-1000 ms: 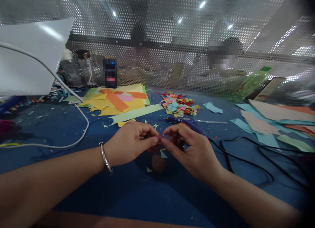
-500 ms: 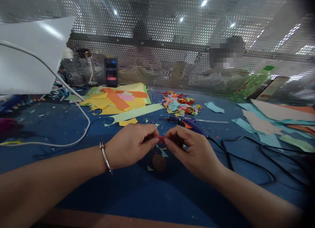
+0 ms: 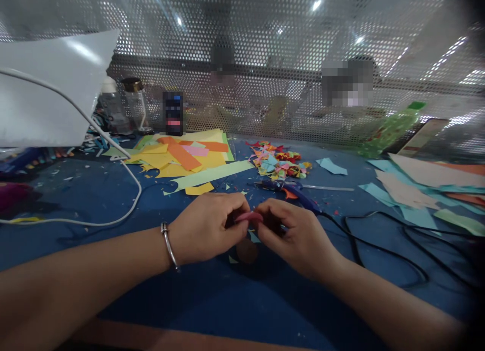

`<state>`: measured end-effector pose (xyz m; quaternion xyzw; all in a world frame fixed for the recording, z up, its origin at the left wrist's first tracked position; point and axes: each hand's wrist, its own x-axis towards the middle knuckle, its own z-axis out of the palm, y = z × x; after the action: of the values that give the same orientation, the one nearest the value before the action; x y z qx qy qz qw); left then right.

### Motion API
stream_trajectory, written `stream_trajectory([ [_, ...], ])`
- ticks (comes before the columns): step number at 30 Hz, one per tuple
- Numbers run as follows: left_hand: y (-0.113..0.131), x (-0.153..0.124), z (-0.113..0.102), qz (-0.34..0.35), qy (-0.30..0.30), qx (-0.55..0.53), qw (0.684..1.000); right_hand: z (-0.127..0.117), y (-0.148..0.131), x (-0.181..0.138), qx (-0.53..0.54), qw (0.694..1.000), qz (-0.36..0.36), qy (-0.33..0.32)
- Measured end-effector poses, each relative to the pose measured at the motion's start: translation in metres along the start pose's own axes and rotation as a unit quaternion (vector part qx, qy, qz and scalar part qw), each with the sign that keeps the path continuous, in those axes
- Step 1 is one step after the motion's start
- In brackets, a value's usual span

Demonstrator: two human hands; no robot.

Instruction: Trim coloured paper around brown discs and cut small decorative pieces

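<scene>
Between my two hands is a small, curved pink-red piece (image 3: pixel 249 217), which looks like paper. The fingertips of my left hand (image 3: pixel 212 224) pinch its left end. On its other end, the thumb and fingers of my right hand (image 3: pixel 293 230) are closed. Part of the piece is hidden by the fingers. Just below the hands, a round brown disc (image 3: pixel 247 251) lies on the blue table (image 3: pixel 242 305). Beyond my right hand rests a glue gun (image 3: pixel 293 188) in dark blue and orange, with a clear glue stick (image 3: pixel 329 188) out of its back.
Behind lie a pile of colourful folded paper bits (image 3: pixel 280 161) and yellow and orange paper sheets (image 3: pixel 204 159). Black cable (image 3: pixel 382 250) loops at right near cut paper (image 3: pixel 413 194). White cable (image 3: pixel 138 189) crosses at left. Bottles (image 3: pixel 137 106) and a phone (image 3: pixel 173 113) stand by the perforated screen (image 3: pixel 273 63).
More of the pink-red piece now shows between the fingers, and it looks bowed. My left hand has shifted slightly right; both hands still pinch the piece.
</scene>
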<state>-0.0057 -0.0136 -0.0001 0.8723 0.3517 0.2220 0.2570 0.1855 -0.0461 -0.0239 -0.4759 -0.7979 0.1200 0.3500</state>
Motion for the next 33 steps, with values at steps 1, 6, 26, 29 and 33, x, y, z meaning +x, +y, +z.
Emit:
stream_trajectory([
  [1, 0.0, 0.0, 0.001, -0.001, 0.003, 0.001, 1.0, 0.0, 0.0, 0.0, -0.004, 1.0, -0.003, -0.002],
  [6, 0.001, 0.0, 0.003, -0.002, 0.005, 0.026, 1.0, 0.001, -0.003, -0.001, -0.01, 1.0, -0.018, -0.02],
  [26, -0.002, 0.002, -0.006, -0.007, -0.049, -0.039, 0.998, 0.002, -0.002, -0.002, 0.003, 0.999, 0.001, -0.044],
  [29, -0.001, 0.002, -0.013, -0.024, -0.095, -0.048, 0.994, 0.003, -0.003, -0.002, -0.002, 0.998, 0.001, -0.065],
  [33, -0.002, 0.002, -0.019, -0.04, -0.115, -0.07, 0.99, 0.003, -0.005, -0.002, -0.003, 0.998, -0.001, -0.06],
])
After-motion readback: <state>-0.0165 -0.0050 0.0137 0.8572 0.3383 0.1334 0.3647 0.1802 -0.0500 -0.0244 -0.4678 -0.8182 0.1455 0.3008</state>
